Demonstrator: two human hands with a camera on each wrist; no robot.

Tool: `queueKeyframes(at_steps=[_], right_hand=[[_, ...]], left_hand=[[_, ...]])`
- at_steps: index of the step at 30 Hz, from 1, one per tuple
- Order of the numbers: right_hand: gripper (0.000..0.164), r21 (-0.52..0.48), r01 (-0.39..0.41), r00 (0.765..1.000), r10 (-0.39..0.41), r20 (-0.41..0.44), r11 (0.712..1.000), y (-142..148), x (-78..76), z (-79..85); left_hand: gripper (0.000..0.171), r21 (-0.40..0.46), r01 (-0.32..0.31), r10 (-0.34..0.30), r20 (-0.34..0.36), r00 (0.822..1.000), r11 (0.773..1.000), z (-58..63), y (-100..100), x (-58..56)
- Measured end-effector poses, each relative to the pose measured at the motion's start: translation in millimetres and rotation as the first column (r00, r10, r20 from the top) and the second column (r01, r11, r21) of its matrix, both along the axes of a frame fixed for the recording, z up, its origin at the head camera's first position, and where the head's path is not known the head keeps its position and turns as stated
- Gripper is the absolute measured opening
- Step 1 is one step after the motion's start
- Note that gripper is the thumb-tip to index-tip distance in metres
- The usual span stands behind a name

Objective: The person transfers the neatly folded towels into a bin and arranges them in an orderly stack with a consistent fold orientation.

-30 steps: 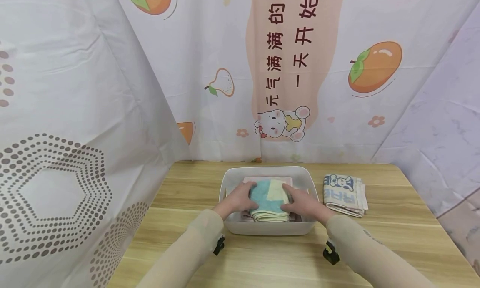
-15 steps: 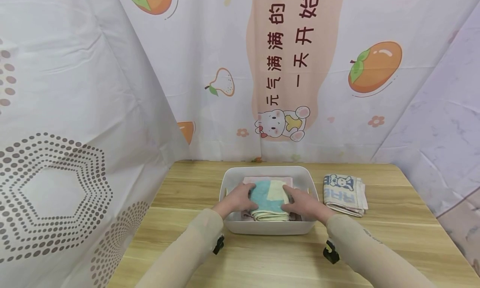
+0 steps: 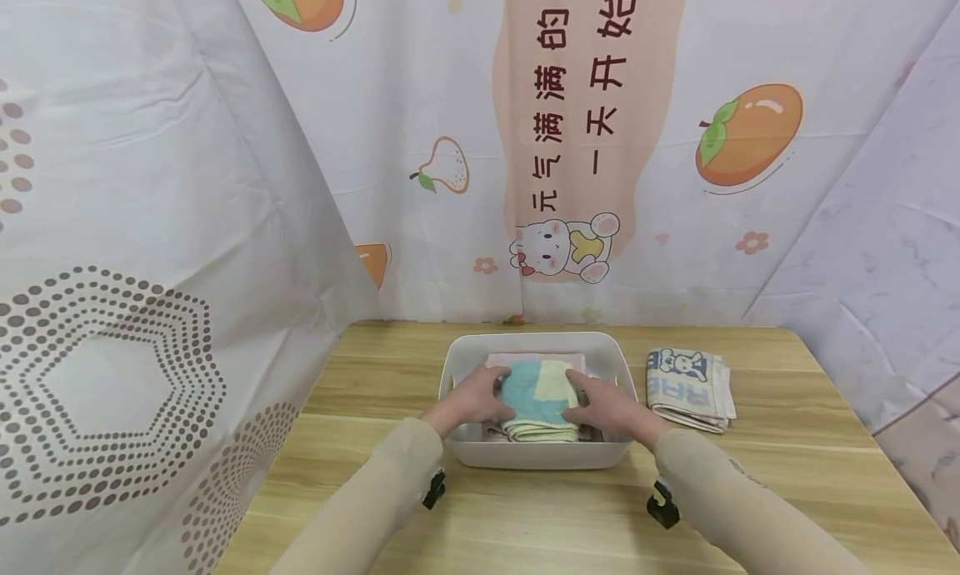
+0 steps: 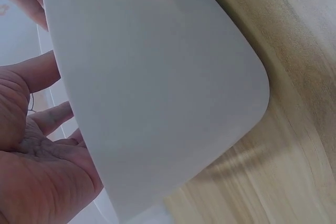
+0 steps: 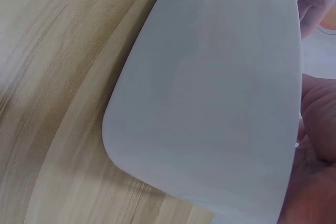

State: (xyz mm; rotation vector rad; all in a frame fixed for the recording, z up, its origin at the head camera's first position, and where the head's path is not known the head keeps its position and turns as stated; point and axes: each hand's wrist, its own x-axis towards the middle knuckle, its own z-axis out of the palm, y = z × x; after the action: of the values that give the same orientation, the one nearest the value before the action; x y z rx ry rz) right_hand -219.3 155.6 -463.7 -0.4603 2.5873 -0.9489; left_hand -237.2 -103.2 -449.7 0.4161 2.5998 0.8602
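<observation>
A folded blue and pale yellow towel [image 3: 538, 396] lies inside a white plastic basket [image 3: 536, 456], on top of folded pink cloth [image 3: 576, 361]. My left hand [image 3: 474, 396] holds the towel's left side, thumb nearer me and fingers farther back. On the opposite side, my right hand [image 3: 606, 405] holds the right edge the same way. In the left wrist view the basket wall [image 4: 152, 93] hides the left fingertips and the towel. The right wrist view likewise shows mostly basket wall [image 5: 210, 98], with part of the right hand [image 5: 317, 124] beyond the rim.
Right of the basket, a folded white towel [image 3: 688, 389] with a blue animal pattern lies on the wooden table [image 3: 540, 525]. A printed curtain [image 3: 442, 250] hangs behind the table, and patterned cloth [image 3: 112, 225] hangs at the left.
</observation>
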Motion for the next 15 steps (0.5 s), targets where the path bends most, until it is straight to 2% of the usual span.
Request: queueKeyframes(at_steps=[7, 15], right_hand=[[0.073, -0.028, 0.001, 1.000, -0.001, -0.018, 1.000, 2, 1.9, 7.0], [0.074, -0.061, 0.053, 0.998, -0.051, 0.029, 0.997, 9, 0.3, 12.9]], left_hand=[[0.072, 0.085, -0.036, 0.031, 0.060, 0.998, 0.996, 5.1, -4, 1.4], [0.069, 0.150, -0.094, 0.078, 0.108, 0.991, 0.984, 12.6, -13, 3.4]])
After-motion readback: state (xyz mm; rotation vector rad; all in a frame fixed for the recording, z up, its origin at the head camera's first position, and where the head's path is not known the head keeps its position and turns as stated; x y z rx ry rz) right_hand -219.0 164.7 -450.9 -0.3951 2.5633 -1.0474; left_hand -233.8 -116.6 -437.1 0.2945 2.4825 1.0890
